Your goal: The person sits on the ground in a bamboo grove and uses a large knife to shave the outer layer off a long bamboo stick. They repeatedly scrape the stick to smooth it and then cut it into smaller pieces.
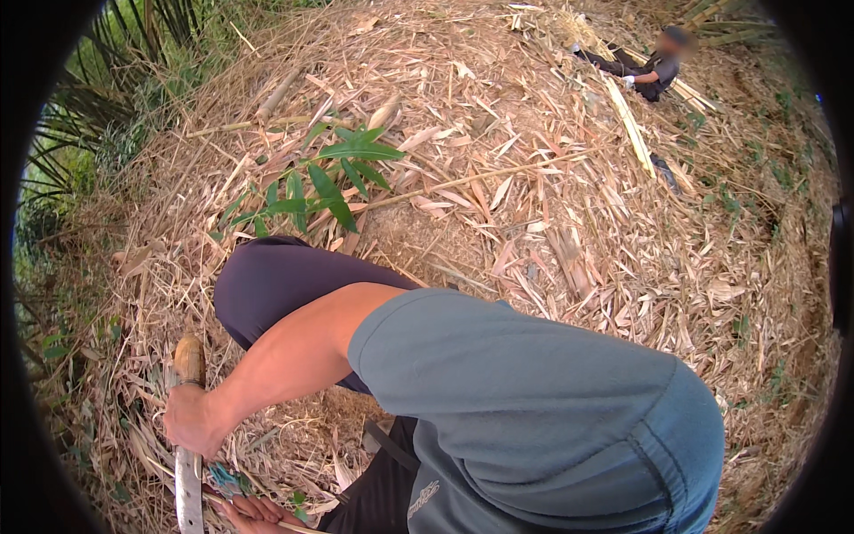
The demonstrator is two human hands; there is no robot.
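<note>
Metal-bladed, the knife (189, 494) looks stiff and weighty, best held by its wooden handle (189, 358); the right hand (192, 424) clenches it. Beside the blade, the left hand's (258, 513) grip is unclear.

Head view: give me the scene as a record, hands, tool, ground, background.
right hand: right hand closed around a knife where handle meets blade
knife: wooden handle up-frame, metal blade toward lower edge
left hand: left hand beside the blade, low in frame; grip unclear
near hands: blue-green item, kind unclear
ground: dry leaf litter, green leafy sprig
background: seated person, upper right, near pale strips
</note>
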